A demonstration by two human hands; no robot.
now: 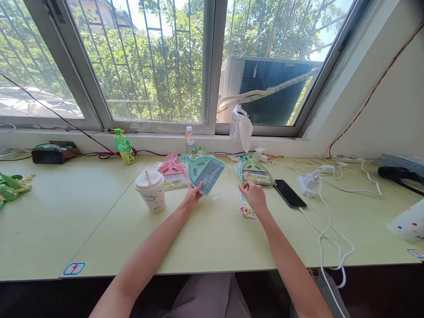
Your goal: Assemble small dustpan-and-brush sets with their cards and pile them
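My left hand grips a mint-green dustpan by its lower edge and holds it tilted above the table. A grey-bristled brush sits against the dustpan. My right hand is closed in a pinch; anything between the fingertips is too small to make out. Partly under that hand lies a colourful printed card. Just beyond it is a pile of wrapped green dustpan sets. Wrapped pink dustpan sets lie behind my left hand.
A lidded paper cup with a straw stands left of my left hand. A phone and white cables lie to the right. A green bottle, a clear bottle and a tissue pack are near the window.
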